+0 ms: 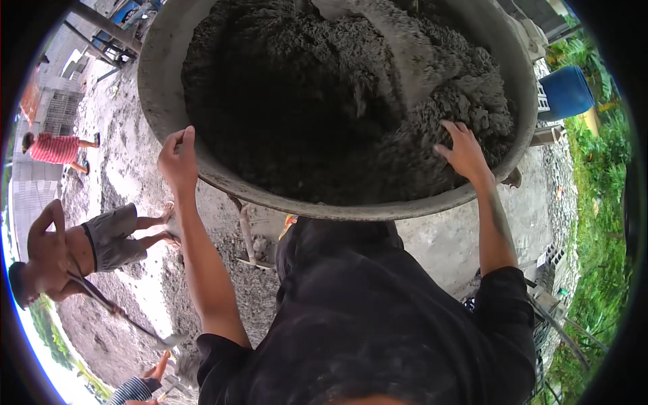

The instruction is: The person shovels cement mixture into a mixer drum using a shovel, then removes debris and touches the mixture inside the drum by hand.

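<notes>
A large round metal pan [398,210] with a thick grey rim spans the top of the view. Wet grey concrete mix [324,61] lies in it, dark and smooth-looking at the left, lumpier and lighter at the right. At the pan's left rim is my left hand [179,162], its fingers curled in and the thumb pointing up; I see nothing in them. My right hand [466,152] reaches over the right near side of the pan, fingers apart, close above the lumpy mix. Whether its fingertips touch the mix I cannot tell.
On the left a bare-chested person [77,246] holds a shovel [121,312]. Farther off is a person in a red striped shirt [57,148]. Another person's hand [158,368] shows at lower left. A blue barrel [567,93] stands at right, near green plants [604,202].
</notes>
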Motion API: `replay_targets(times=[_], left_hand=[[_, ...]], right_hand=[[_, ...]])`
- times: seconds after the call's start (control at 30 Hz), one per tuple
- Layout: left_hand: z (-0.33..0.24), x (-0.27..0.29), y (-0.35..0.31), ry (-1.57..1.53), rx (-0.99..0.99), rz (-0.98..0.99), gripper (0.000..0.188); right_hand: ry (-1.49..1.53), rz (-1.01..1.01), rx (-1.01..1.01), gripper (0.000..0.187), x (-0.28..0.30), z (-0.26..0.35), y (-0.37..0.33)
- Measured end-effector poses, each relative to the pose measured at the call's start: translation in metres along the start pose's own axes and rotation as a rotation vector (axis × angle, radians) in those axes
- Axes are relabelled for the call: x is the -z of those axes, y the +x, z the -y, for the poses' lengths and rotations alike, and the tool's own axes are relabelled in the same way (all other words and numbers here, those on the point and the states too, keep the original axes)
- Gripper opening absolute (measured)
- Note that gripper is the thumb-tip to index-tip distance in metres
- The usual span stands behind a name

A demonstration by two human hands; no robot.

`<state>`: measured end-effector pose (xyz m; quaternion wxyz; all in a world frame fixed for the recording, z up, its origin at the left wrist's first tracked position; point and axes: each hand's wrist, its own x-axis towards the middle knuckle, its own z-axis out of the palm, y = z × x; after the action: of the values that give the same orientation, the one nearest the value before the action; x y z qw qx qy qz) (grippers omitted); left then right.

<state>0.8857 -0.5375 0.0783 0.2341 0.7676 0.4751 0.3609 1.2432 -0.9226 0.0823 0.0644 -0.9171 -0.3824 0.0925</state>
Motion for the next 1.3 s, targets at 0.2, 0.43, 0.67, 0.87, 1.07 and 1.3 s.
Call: replay_targets(times=[0.2,0.43,0.67,0.87,1.07,1.3], left_hand=[[0.044,-0.009,0.047,0.399,-0.221,-0.13,0.036],[0.086,-0.017,0.099,0.529,0.208,0.077,0.076],[0.067,-0.015,0.094,0.564,0.233,0.176,0.065],[0.061,-0.014,0.092,0.564,0.22,0.175,0.059],[0.06,-0.016,0.092,0.588,0.213,0.191,0.058],[0.08,-0.011,0.088,0.515,0.197,0.136,0.059]], right_hand=[[0.187,0.397,0.049,0.02,-0.012,-0.01,0.01],[0.198,0.596,0.398,0.025,-0.032,0.069,0.06],[-0.011,0.626,0.805,0.033,-0.169,0.187,0.095],[0.15,0.514,0.614,0.041,-0.279,0.236,0.095],[0.279,0.863,0.498,0.041,-0.243,0.233,0.102],[0.235,0.688,0.786,0.042,-0.251,0.218,0.087]])
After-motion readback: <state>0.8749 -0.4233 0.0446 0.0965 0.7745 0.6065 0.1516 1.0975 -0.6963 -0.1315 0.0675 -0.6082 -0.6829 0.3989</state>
